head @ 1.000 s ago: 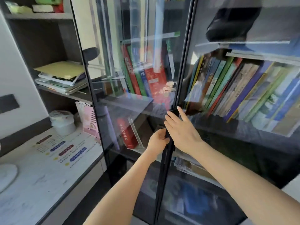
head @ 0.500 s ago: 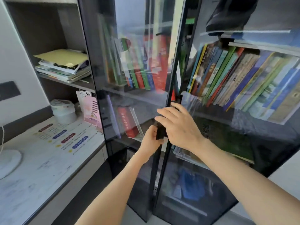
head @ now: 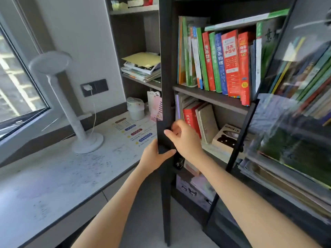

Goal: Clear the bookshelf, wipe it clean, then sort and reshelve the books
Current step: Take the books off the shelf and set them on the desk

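Dark glass door (head: 165,86) of the bookshelf (head: 211,97) stands swung out, seen edge-on, and both hands are at its front edge. The left hand (head: 154,158) has its fingers closed around the edge; the right hand (head: 186,138) rests on it with curled fingers. Books (head: 227,63) stand upright on the middle shelf, none taken out yet. One risk: the door could swing on toward the table (head: 53,185) edge and hit the pink holder (head: 155,108) at the table's far corner, if it is pushed too fast.
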`<state>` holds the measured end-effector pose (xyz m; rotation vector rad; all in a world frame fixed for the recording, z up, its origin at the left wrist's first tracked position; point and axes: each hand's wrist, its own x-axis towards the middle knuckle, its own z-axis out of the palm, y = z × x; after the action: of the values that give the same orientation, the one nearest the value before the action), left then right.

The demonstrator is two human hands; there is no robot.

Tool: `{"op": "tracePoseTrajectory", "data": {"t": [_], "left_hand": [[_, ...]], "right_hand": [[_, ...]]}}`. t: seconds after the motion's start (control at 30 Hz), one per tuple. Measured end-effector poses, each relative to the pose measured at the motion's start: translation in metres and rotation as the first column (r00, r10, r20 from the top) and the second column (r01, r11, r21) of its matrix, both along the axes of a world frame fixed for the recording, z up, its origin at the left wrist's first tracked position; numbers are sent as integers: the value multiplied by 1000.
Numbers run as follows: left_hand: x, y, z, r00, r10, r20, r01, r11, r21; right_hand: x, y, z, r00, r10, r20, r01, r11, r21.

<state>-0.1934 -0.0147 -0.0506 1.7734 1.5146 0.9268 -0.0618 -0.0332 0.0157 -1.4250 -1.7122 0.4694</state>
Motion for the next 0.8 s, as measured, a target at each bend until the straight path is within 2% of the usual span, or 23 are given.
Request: {"op": "tracePoseTrajectory", "data": {"t": [0.1, 0.33, 0.5, 0.7, 0.8], "left_hand": [[-15, 1, 5, 999, 25, -46, -24, 1000, 12], [-68, 7, 5, 996, 73, -51, -70, 995, 68], [-124, 24, 10, 994, 108, -31, -106, 993, 57], [-177, 56, 20, 995, 60, -80, -59, 998, 13], [-189, 65, 19, 997, 71, -43, -71, 997, -5]], "right_hand": [[-21, 7, -3, 1000, -19, 20, 18, 999, 30], [-72, 16, -2, 975, -112, 191, 85, 986, 142], [-131, 36, 7, 935, -113, 336, 69, 988, 139], [-189, 64, 7, 945, -95, 312, 72, 994, 85], [-190, 68, 0, 951, -83, 297, 71, 996, 52]]}}
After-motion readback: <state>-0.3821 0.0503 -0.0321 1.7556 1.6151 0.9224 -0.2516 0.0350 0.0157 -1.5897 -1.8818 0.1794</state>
